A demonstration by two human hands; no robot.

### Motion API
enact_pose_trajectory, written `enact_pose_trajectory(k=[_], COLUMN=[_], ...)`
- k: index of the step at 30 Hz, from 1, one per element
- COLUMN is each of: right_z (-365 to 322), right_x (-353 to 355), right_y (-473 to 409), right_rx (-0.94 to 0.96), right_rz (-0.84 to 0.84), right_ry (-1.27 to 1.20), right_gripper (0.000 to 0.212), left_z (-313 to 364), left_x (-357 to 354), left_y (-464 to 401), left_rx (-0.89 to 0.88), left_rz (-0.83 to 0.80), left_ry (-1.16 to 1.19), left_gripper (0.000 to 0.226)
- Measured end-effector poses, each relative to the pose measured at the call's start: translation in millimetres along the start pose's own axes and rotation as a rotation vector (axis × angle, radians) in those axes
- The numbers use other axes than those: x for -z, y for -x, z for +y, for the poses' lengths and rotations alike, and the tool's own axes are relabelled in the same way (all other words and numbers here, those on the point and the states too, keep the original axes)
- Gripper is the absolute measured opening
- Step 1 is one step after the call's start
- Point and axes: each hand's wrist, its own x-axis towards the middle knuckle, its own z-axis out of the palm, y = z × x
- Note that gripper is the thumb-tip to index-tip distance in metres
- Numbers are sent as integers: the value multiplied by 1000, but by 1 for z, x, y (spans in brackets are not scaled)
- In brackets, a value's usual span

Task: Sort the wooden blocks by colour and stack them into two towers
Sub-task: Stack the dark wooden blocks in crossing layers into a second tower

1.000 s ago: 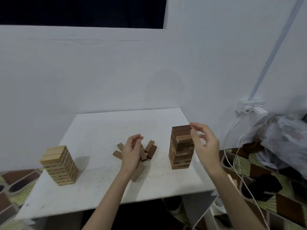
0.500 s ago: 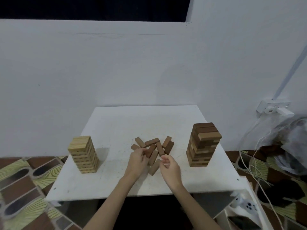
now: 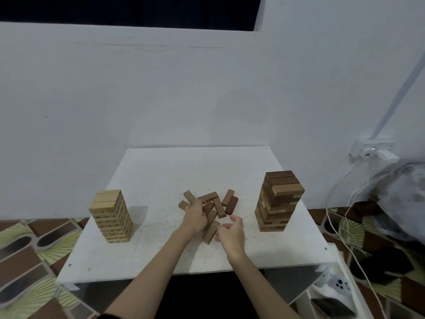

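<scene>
On the white table [image 3: 161, 176] a tower of light wooden blocks [image 3: 112, 216] stands at the left and a taller tower of dark brown blocks [image 3: 278, 200] at the right. Between them lies a loose pile of several dark blocks [image 3: 220, 202]. My left hand [image 3: 195, 216] sits on the near left part of the pile, fingers curled round a dark block. My right hand [image 3: 230, 233] hovers just right of a dark block [image 3: 210, 232] that lies nearest me, fingers loosely curled, holding nothing.
A white wall rises directly behind the table. A wall socket [image 3: 371, 151] with trailing white cables and a grey plastic bag [image 3: 400, 194] are at the right. A game controller [image 3: 337, 283] lies on a low white shelf at the lower right. Patterned floor tiles surround the table.
My right hand left the dark tower and came down to the pile beside my left hand. The view shifted, so both towers now show fully.
</scene>
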Motion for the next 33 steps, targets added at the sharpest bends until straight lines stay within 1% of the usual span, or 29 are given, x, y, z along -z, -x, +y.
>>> enact_pose_trajectory(k=[3, 6, 8, 10, 13, 17, 19, 20, 22, 23, 24, 25, 26, 27, 29, 33], right_z=[-1, 1, 0, -2, -6, -5, -5, -7, -12, -16, -19, -23, -26, -28, -29, -31], right_x=[0, 1, 0, -1, -4, -11, -10, -9, -4, -2, 0, 1, 1, 1, -1, -2], right_y=[-2, -6, -8, -9, -11, -20, -25, -26, -30, -33, -37, -39, -40, -40, -40, -38], right_rx=[-13, -19, -15, 3, 48, 95, 111, 135, 213, 262, 302, 334, 349, 358, 374, 356], right_rz=[-9, -16, -26, -41, -77, -169, -206, -248, -402, -492, -564, -616, -648, -671, -690, -674], right_ry=[-14, -19, -13, 0, 44, 163, 241, 277, 377, 472, 596, 722, 832, 912, 982, 904], right_gripper=[51, 53, 54, 50, 48, 47, 54, 58, 74, 88, 104, 119, 128, 133, 136, 132], left_z=[0, -2, -7, -14, -25, -35, -39, -41, -43, -42, -40, -38, -37, -34, -31, -22], left_x=[2, 1, 1, 1, 5, 14, 20, 24, 33, 37, 39, 41, 41, 41, 40, 39], left_y=[1, 8, 14, 21, 28, 37, 38, 37, 36, 36, 35, 35, 34, 33, 32, 31], left_rx=[33, 20, 9, 9, 43, 91, 88, 82, 47, 24, -1, -21, -37, -48, -53, -79], left_rz=[-17, -40, -31, -12, 16, 32, 50, 48, -21, -74, -116, -146, -170, -190, -216, -209], left_ry=[10, -3, -16, -5, 31, 46, 35, 26, 38, 32, -4, -55, -104, -139, -162, -137], left_gripper=[42, 42, 41, 39, 39, 38, 42, 53, 95, 113, 123, 127, 128, 128, 126, 115])
